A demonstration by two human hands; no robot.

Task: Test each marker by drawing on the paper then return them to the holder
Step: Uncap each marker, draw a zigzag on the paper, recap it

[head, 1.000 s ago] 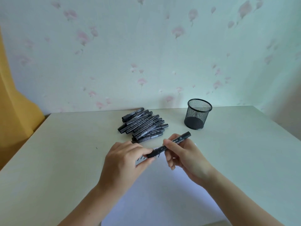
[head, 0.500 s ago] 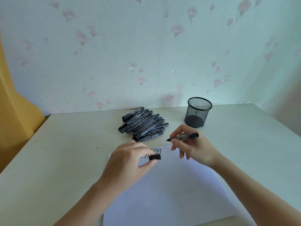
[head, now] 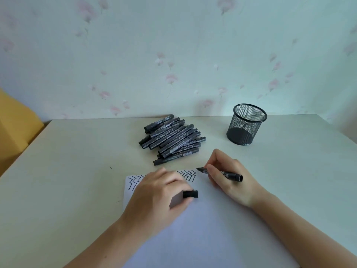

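A white sheet of paper (head: 208, 229) lies on the table in front of me, with a row of black zigzag marks (head: 188, 174) along its top edge. My right hand (head: 229, 178) grips an uncapped black marker (head: 224, 173), its tip pointing left just past the last zigzag. My left hand (head: 156, 198) rests on the paper and pinches the marker's black cap (head: 190, 194). A pile of several black markers (head: 172, 139) lies behind the paper. The black mesh holder (head: 247, 123) stands upright at the back right; it looks empty.
The pale table (head: 67, 171) runs back to a wall with flowered wallpaper. A yellow object (head: 15, 128) stands beyond the table's left edge. A small dark speck (head: 110, 167) marks the tabletop left of the paper.
The hands pulled the cap off the marker and parted. My right hand brought the marker's tip down by the zigzags, while my left hand settled on the paper with the cap.
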